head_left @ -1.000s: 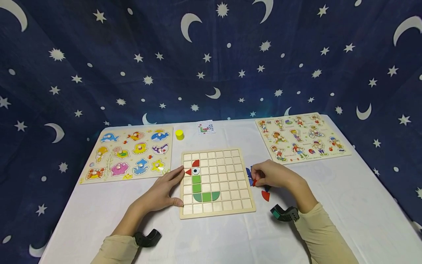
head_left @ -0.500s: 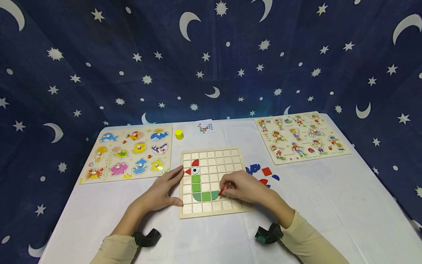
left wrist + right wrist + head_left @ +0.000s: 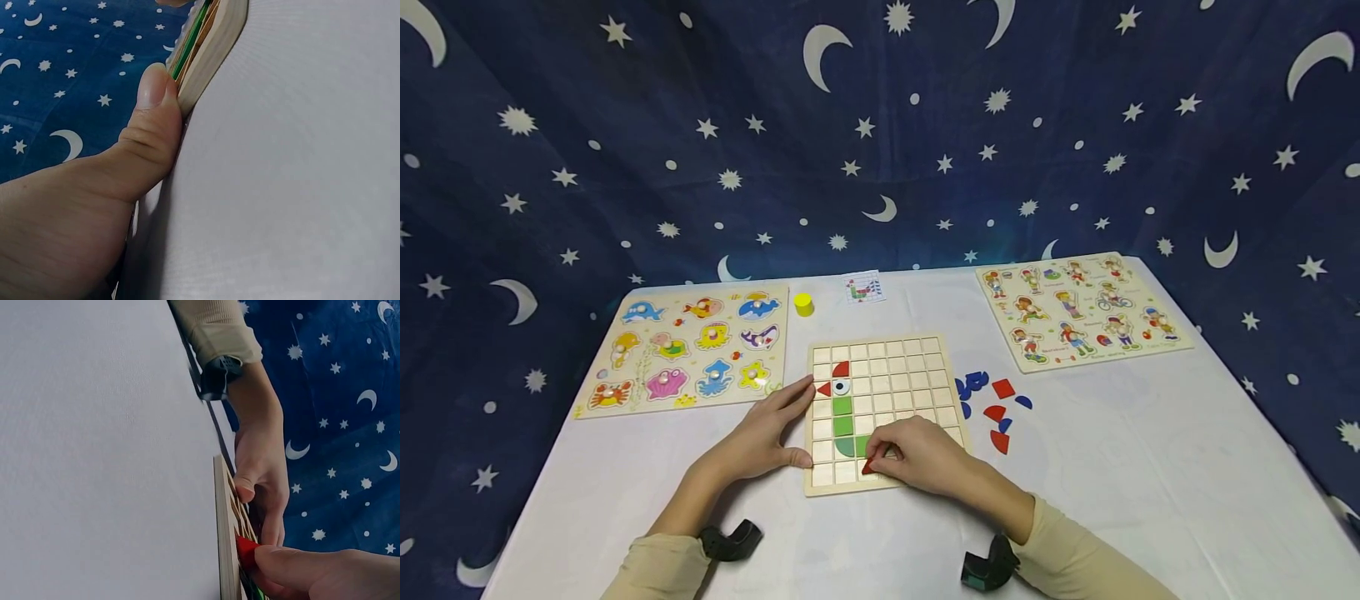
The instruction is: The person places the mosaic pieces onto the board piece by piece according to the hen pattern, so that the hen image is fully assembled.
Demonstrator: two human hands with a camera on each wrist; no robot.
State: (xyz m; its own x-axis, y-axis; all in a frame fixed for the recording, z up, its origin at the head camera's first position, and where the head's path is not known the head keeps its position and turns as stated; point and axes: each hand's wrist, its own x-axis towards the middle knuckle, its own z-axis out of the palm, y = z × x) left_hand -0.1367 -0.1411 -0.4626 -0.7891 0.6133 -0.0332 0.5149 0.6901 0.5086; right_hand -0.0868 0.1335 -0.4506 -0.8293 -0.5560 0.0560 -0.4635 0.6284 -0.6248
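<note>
A wooden grid board lies mid-table with flat pieces set in it: a red quarter circle, a red triangle, an eye tile, green squares and a dark green quarter circle. Over the board's near rows, my right hand pinches a small red piece, pointed in outline, between thumb and fingers; the right wrist view shows this red piece close at the grid. My left hand touches the board's left edge, thumb and fingers spread along it.
Loose blue and red pieces lie right of the board. Behind it are a small pattern card and a yellow cylinder. A sea-animal puzzle lies left, a sports-figure puzzle right.
My right hand has moved left from the loose pieces, carrying the red piece over the board to its near rows. The left hand stays at the board's edge.
</note>
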